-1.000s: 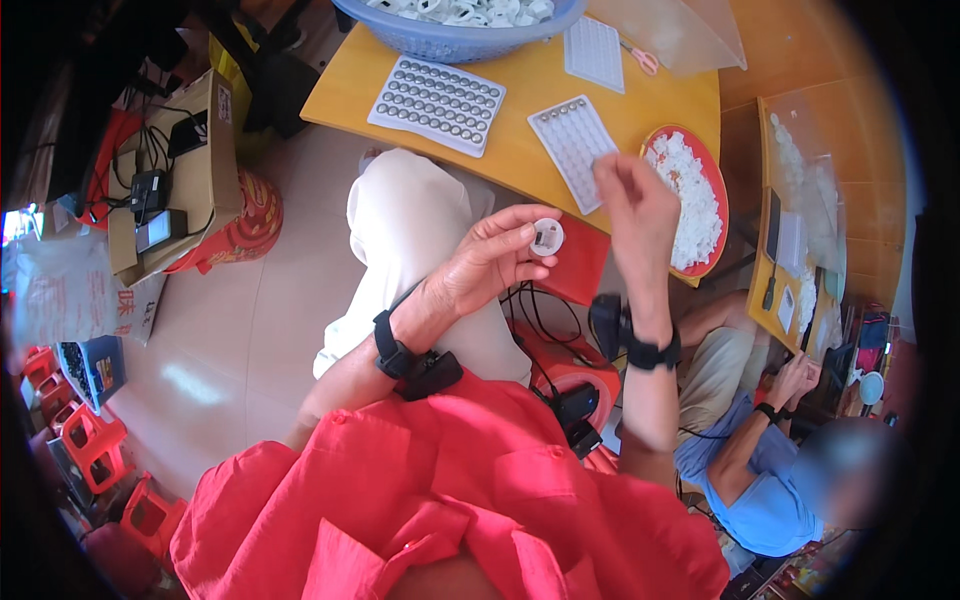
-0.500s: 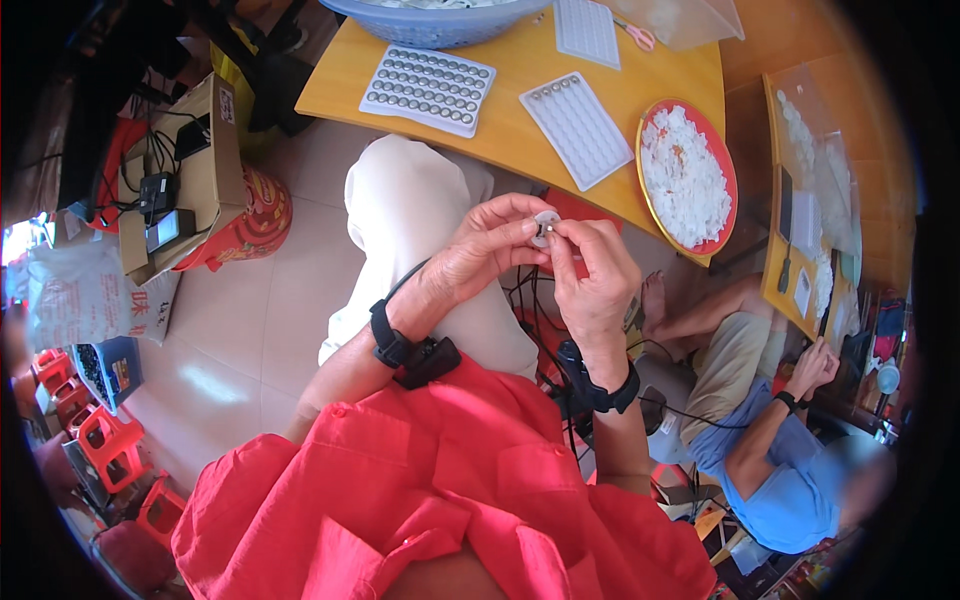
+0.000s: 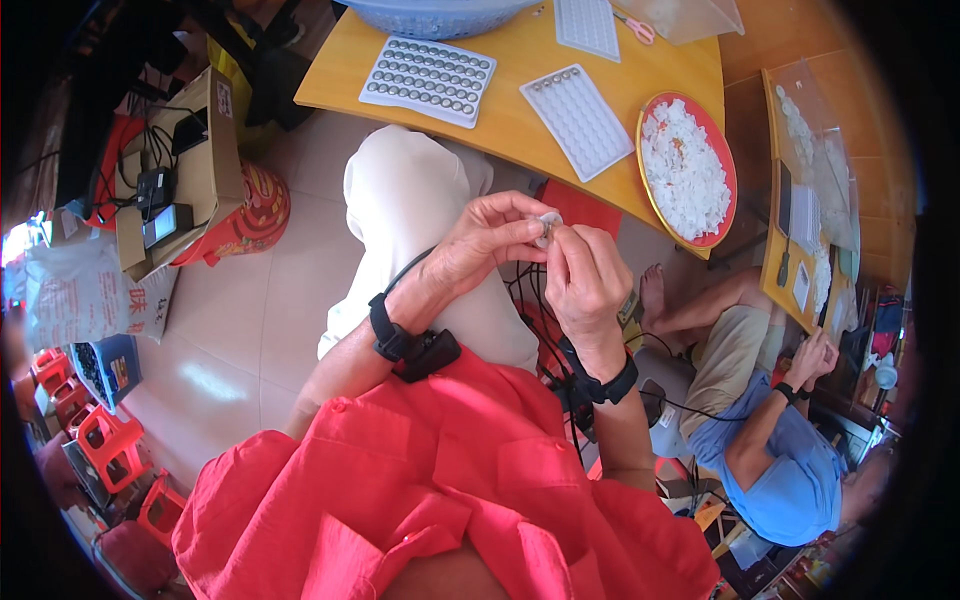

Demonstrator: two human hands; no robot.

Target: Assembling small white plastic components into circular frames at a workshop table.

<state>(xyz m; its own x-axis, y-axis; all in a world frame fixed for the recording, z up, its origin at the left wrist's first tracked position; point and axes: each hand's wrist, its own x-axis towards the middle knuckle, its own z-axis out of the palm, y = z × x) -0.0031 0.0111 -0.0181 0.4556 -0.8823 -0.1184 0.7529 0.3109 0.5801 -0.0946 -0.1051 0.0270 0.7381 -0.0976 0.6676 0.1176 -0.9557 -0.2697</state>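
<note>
Over my lap, my left hand (image 3: 492, 238) pinches a small white round disc (image 3: 546, 222) between thumb and fingers. My right hand (image 3: 588, 285) is closed at the disc's right side, its thumb and fingertips pressed together against it. Whatever those fingertips hold is too small and hidden to make out. Ahead on the table, a white tray (image 3: 374, 98) carries rows of round metal pieces. To its right, another white tray (image 3: 585, 125) has a few such pieces along its far edge. A red plate (image 3: 707, 241) heaped with small white plastic pieces (image 3: 685, 170) stands at the table's right end.
A blue basket (image 3: 430, 22), a third white tray (image 3: 587, 30) and pink-handled scissors (image 3: 641, 31) are at the table's far side. An open cardboard box (image 3: 222, 170) with electronics stands left. Cables hang below my hands. A co-worker in blue (image 3: 775, 470) sits at the right.
My right hand has turned and drawn in a little, its fingers now covering more of the disc. The disc has tilted more edge-on. My left hand keeps its hold.
</note>
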